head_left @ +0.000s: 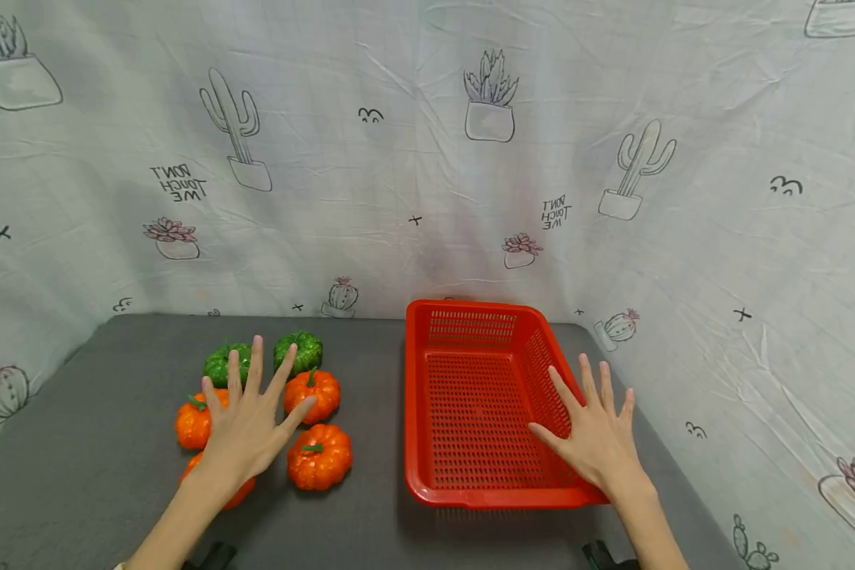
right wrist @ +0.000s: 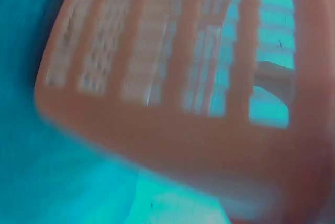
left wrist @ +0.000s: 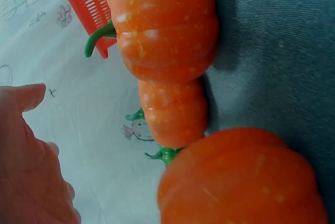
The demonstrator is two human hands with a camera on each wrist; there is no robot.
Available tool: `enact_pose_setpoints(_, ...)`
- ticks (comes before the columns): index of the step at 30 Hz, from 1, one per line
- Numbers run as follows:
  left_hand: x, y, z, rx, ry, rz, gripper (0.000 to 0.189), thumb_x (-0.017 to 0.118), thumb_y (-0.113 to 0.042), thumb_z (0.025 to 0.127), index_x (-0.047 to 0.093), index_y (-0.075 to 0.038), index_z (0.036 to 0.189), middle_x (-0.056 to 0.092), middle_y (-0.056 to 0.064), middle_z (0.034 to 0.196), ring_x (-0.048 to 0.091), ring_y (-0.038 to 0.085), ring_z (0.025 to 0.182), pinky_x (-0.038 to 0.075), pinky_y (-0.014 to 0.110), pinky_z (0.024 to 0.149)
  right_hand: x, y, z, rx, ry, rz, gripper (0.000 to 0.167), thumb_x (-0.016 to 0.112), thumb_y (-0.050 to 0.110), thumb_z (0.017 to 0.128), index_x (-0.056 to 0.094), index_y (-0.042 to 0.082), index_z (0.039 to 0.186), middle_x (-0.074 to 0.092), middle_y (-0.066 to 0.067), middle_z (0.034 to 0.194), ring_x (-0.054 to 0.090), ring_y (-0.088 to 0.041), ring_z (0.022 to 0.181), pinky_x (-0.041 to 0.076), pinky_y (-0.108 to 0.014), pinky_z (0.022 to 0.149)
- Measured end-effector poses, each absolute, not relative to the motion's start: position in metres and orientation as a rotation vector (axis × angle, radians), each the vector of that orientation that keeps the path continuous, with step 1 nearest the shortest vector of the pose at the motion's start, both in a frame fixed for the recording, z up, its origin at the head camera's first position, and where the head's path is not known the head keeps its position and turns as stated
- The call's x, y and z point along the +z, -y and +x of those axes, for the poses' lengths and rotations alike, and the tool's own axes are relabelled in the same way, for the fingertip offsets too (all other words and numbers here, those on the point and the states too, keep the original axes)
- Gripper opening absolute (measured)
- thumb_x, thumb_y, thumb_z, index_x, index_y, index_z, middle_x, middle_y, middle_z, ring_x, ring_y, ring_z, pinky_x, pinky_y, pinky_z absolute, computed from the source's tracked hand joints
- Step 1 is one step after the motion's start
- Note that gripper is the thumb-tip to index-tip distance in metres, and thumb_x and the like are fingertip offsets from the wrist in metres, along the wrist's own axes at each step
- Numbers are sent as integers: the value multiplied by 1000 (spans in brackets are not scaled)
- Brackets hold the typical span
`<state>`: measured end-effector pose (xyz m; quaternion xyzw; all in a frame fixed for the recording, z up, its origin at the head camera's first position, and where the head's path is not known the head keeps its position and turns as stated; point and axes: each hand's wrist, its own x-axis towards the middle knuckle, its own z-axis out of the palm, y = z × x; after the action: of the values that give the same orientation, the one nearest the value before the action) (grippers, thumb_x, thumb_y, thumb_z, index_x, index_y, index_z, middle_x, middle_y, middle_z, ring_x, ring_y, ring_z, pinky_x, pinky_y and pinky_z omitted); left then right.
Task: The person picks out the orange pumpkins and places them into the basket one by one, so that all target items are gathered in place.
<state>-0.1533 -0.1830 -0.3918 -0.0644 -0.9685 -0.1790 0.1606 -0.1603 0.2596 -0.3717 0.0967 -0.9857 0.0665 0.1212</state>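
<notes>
Pumpkins lie grouped on the left half of the grey surface [head_left: 370, 522]: four orange pumpkins [head_left: 320, 456] and, at the back of the group, two green pumpkins [head_left: 298, 351] side by side near the curtain. The left hand [head_left: 245, 431] is spread flat above the group, fingers straight and apart, grasping nothing; it covers part of the two orange pumpkins on the left. The left wrist view shows three orange pumpkins at close range, their green stems pointing left, with the palm at the edge of the picture and apart from them.

A red perforated basket [head_left: 480, 317] stands on the right half of the surface, with nothing visible inside it. The right hand [head_left: 598, 439] is likewise spread and released, poised over the basket's near right corner; whether it touches the rim cannot be told. The right wrist view is blurred, showing only the basket's slotted wall.

A pale curtain [head_left: 413, 158] printed with cacti encloses the surface.
</notes>
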Motion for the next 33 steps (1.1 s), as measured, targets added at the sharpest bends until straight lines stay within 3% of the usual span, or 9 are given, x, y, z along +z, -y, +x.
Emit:
enact_pose_setpoints(6,-396,195,-150,-539,2791,-146,78,45,-55,96,-1,-31,155,-23,10,157,-23,44,138,-19,74,95,-372,-296,-162,207,2933,398,81,69,52,81,40,14,147,2,-22,158,0,-46,142,9,-75,100)
enact_pose_setpoints(10,-397,202,-146,-563,2817,-122,78,43,-56,96,-3,-31,154,-25,10,155,-27,43,137,-22,73,94,-375,-311,-165,363,2943,538,69,72,43,83,49,13,141,13,-22,156,14,-48,139,30,-72,94)
enact_pose_setpoints(16,-399,218,-138,-650,2877,-124,78,39,-57,98,-7,-30,154,-31,10,153,-29,46,134,-25,72,91,-386,-319,-165,596,2796,714,29,76,26,83,70,11,108,36,-13,149,54,-29,113,53,-45,76)
enact_pose_setpoints(19,-402,233,-133,-712,2892,-162,79,42,-54,98,-9,-30,153,-32,9,152,-31,45,133,-28,70,88,-392,-318,-168,696,2659,782,19,79,14,79,72,13,97,52,-10,134,61,-12,90,53,-31,64)
enact_pose_setpoints(22,-404,252,-129,-788,2887,-215,82,48,-47,98,-8,-29,154,-29,11,153,-31,45,133,-27,72,87,-396,-316,-169,763,2544,823,22,82,5,73,72,19,87,59,-9,124,56,-7,80,46,-20,57)
enact_pose_setpoints(25,-406,272,-124,-917,2869,-270,84,54,-37,97,-7,-27,154,-24,15,154,-32,46,133,-26,75,85,-398,-316,-169,755,2483,816,32,84,2,68,66,27,76,59,-9,125,57,-14,88,42,-11,65)
enact_pose_setpoints(28,-409,289,-119,-1082,2843,-319,87,58,-27,96,-6,-27,154,-22,19,154,-33,48,131,-24,76,83,-399,-316,-169,744,2468,800,35,84,1,67,63,29,74,61,-8,120,58,-19,92,35,-7,60)
enact_pose_setpoints(31,-414,302,-113,-1269,2818,-348,94,64,-19,93,-6,-30,154,-21,13,156,-35,43,132,-17,80,82,-401,-317,-168,723,2466,783,36,84,2,67,63,30,73,63,-5,114,59,-20,94,37,-6,63)
enact_pose_setpoints(33,-417,311,-109,-1386,2777,-384,96,67,-13,91,-3,-29,155,-18,0,158,-30,27,138,-12,81,84,-402,-317,-168,702,2460,777,36,84,2,67,63,31,73,64,-3,110,60,-19,93,38,-6,68)
